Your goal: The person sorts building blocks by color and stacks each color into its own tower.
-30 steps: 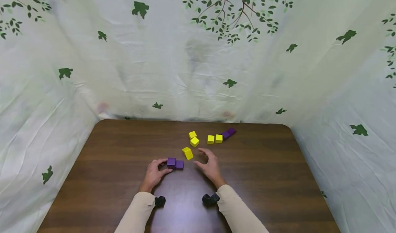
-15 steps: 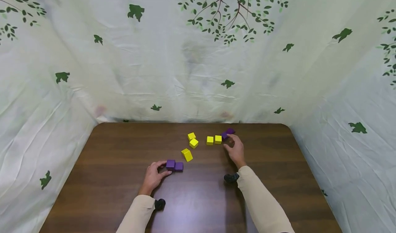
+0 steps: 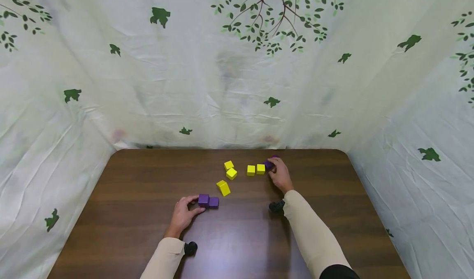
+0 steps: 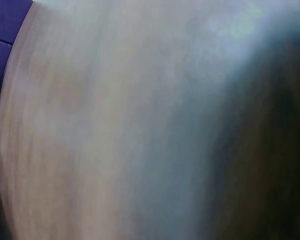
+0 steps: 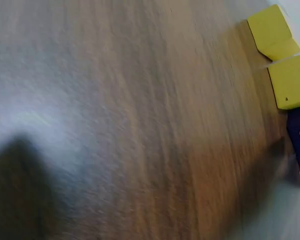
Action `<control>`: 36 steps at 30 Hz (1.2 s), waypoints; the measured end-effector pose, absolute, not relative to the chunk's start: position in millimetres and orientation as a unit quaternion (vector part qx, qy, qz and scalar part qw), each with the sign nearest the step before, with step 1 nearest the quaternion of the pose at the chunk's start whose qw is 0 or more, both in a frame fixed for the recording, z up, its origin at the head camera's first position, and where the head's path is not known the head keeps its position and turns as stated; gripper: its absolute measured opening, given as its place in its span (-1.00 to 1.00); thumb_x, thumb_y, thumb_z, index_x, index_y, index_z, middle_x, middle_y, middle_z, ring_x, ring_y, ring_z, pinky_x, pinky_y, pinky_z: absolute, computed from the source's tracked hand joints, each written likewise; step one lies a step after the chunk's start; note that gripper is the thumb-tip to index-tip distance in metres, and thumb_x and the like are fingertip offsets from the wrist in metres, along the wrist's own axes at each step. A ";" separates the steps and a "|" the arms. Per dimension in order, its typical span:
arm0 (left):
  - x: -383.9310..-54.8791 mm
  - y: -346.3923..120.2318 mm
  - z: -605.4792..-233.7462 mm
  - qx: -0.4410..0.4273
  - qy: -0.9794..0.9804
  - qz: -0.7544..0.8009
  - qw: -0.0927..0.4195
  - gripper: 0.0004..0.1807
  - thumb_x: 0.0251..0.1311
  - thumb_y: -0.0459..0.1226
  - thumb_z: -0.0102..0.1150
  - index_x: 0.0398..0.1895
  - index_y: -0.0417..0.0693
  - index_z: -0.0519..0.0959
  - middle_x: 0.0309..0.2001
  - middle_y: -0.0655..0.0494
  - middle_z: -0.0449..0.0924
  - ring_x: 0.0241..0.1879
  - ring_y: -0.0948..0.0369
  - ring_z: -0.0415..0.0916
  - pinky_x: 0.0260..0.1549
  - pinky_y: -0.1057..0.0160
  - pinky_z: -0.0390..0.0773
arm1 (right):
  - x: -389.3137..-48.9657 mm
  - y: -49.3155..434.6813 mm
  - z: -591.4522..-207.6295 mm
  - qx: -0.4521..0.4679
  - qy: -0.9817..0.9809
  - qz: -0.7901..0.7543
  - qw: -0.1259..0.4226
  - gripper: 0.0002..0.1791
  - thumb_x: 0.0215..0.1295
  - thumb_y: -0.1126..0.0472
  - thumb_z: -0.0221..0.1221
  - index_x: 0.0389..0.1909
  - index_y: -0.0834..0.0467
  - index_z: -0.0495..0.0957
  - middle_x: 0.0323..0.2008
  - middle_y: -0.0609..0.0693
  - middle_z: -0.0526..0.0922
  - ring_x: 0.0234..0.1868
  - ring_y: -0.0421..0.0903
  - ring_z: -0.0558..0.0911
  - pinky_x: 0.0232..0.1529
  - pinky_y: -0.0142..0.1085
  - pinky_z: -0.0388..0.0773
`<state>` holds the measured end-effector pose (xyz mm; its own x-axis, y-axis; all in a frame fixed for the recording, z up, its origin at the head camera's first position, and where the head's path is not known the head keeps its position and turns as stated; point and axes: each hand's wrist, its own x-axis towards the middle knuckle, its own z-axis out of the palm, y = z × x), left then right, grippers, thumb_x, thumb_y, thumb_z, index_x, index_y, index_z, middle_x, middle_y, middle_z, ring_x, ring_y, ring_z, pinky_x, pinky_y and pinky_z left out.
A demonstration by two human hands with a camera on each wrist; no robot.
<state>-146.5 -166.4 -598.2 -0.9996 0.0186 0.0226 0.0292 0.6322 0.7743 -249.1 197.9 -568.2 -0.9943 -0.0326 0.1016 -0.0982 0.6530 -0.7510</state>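
My left hand [image 3: 181, 215] pinches a purple cube [image 3: 203, 199] between thumb and fingers, left of the table's middle. Against its right side stands a second purple cube [image 3: 213, 202]. Two purple faces [image 4: 7, 20] and a fingertip show at the left edge of the left wrist view. Farther back on the right, my right hand [image 3: 280, 176] has its fingertips around a purple block [image 3: 267, 164], partly hidden by the fingers. Another bit of purple [image 3: 275, 156] shows just behind them. In the right wrist view this purple block [image 5: 297, 127] lies right beside a yellow cube [image 5: 291, 82].
Two yellow cubes [image 3: 251, 170] stand side by side left of the right hand. Another pair of yellow cubes [image 3: 231, 173] sits farther left, with a longer yellow shape [image 3: 223, 187] in front. The brown table [image 3: 148, 176] ends at a leaf-patterned cloth [image 3: 222, 85].
My right hand has moved from the table's middle to the back right and closed in on the purple block there. The left hand keeps its hold on the purple cube.
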 end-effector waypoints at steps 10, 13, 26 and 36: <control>-143.5 -166.8 -599.0 -0.018 -0.904 -0.428 0.011 -0.53 -0.11 -0.27 0.51 -0.07 -0.23 0.65 -0.28 -0.01 0.57 -0.18 0.02 0.44 -0.09 0.02 0.34 | -257.0 204.8 -572.3 0.059 -0.924 0.374 0.043 -0.50 0.12 0.53 0.24 0.15 0.35 0.48 0.13 0.25 0.48 -0.14 0.06 0.51 -0.09 -0.10 0.48; -143.4 -166.4 -598.6 -0.020 -0.902 -0.430 0.013 -0.53 -0.11 -0.28 0.51 -0.07 -0.23 0.65 -0.28 -0.02 0.57 -0.18 0.02 0.45 -0.09 0.02 0.34 | -258.0 204.5 -572.2 0.055 -0.923 0.379 0.039 -0.48 0.13 0.51 0.25 0.17 0.33 0.47 0.13 0.24 0.48 -0.21 0.03 0.51 -0.13 -0.12 0.49; -143.2 -165.2 -596.3 -0.025 -0.902 -0.430 0.019 -0.54 -0.10 -0.28 0.50 -0.07 -0.25 0.64 -0.27 -0.02 0.58 -0.18 0.02 0.45 -0.08 0.01 0.36 | -261.4 204.1 -572.8 0.050 -0.923 0.379 0.040 -0.52 0.11 0.51 0.27 0.10 0.28 0.51 0.04 0.23 0.52 -0.27 0.03 0.51 -0.17 -0.11 0.50; -142.0 -165.6 -596.5 -0.025 -0.902 -0.429 0.023 -0.54 -0.11 -0.29 0.50 -0.08 -0.26 0.64 -0.29 -0.01 0.56 -0.19 0.02 0.44 -0.09 0.01 0.34 | -253.1 205.6 -575.3 -0.008 -0.908 0.418 0.030 -0.60 0.11 0.42 0.33 0.00 0.24 0.51 -0.38 0.13 0.59 -0.34 0.00 0.53 -0.25 -0.14 0.48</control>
<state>-142.0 -165.6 -596.5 -0.9977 0.0242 0.0633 0.0644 0.6299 0.7740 -253.1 205.6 -575.3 -0.9980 0.0396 0.0485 -0.0111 0.6498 -0.7600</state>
